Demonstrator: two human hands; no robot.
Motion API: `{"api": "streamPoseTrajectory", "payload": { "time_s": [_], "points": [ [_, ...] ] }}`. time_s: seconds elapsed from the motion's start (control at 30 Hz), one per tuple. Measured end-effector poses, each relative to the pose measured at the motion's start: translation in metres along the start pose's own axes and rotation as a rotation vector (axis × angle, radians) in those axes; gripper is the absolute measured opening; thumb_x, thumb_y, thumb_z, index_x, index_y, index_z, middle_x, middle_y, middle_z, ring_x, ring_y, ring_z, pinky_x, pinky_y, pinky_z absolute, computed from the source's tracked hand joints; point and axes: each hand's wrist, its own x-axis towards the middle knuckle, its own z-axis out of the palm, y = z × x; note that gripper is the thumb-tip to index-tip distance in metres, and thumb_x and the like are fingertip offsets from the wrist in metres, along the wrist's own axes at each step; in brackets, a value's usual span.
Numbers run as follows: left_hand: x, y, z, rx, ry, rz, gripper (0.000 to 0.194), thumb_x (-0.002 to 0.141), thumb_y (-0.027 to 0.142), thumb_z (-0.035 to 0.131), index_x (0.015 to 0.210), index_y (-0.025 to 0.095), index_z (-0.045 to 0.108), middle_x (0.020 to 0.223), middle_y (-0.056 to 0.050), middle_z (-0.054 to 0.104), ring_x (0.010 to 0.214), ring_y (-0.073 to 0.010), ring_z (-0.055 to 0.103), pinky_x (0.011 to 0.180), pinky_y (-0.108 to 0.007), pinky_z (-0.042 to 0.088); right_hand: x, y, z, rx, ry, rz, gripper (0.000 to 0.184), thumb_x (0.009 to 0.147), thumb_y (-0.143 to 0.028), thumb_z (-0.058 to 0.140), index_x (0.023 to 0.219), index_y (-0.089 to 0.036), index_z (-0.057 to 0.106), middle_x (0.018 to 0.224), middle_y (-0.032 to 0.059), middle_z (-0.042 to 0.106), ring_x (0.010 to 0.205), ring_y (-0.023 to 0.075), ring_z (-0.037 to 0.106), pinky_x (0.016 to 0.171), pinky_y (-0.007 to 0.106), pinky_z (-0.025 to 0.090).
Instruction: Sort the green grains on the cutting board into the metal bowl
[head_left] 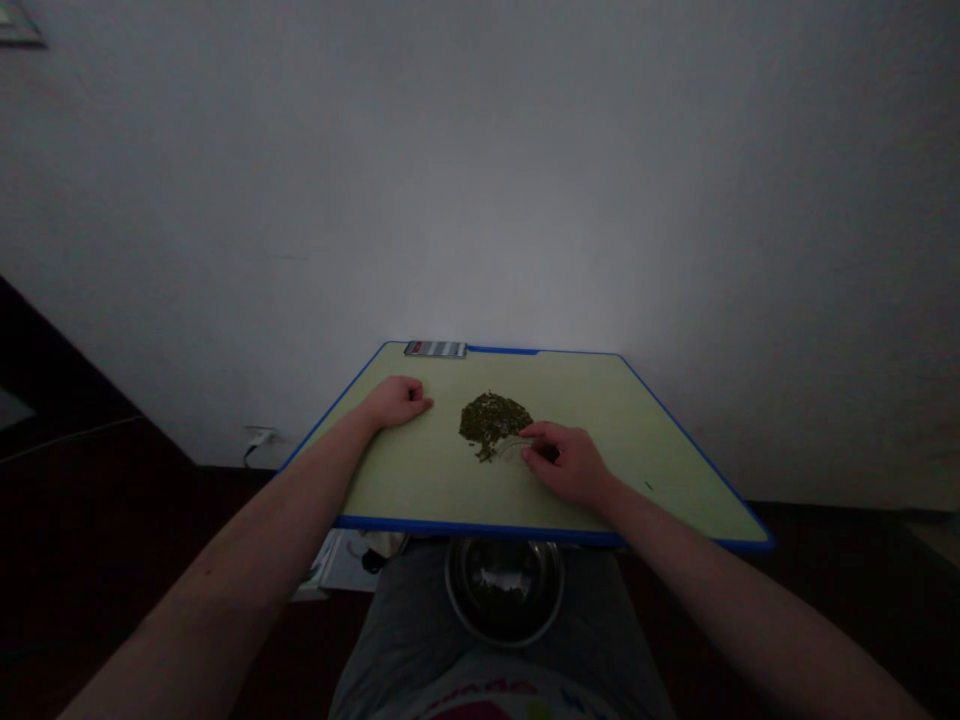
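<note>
A pile of small dark green bits (491, 418), like dried leaves or seeds, lies on the pale yellow-green tabletop (420, 480). My right hand (566, 462) is at the pile's near right side, pinching a clear curved plastic piece that looks like a protractor (511, 448). Its rounded edge touches the bits on the near side, where a few are scattered. To the left of the pile, my left hand (396, 402) rests on the table with its fingers curled in, and nothing shows in it.
A phone (436, 349) with its screen lit lies at the table's far left edge, by the wall. On my lap, below the blue front edge (480, 528), sits a metal bowl (504, 635). A plug and cable (259, 438) are in the wall at left. One dark sliver (649, 486) lies at right.
</note>
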Motion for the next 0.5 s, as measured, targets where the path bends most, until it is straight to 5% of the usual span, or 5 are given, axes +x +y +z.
{"api": "streamPoseTrajectory", "payload": {
  "time_s": [0.5],
  "points": [
    [0.0005,0.0001,0.0004,0.052,-0.004,0.002,0.033,0.069,0.047,0.047,0.059,0.017,0.053,0.052,0.001,0.048,0.050,-0.0108,0.040,0.049,-0.025,0.026,0.0018,-0.0081,0.0043,-0.212,-0.062,0.044,0.023,0.074,-0.023,0.051,0.095,-0.019,0.060,0.063,-0.0005,0.063,0.056,0.0117,0.055,0.057,0.022,0.037]
  ]
}}
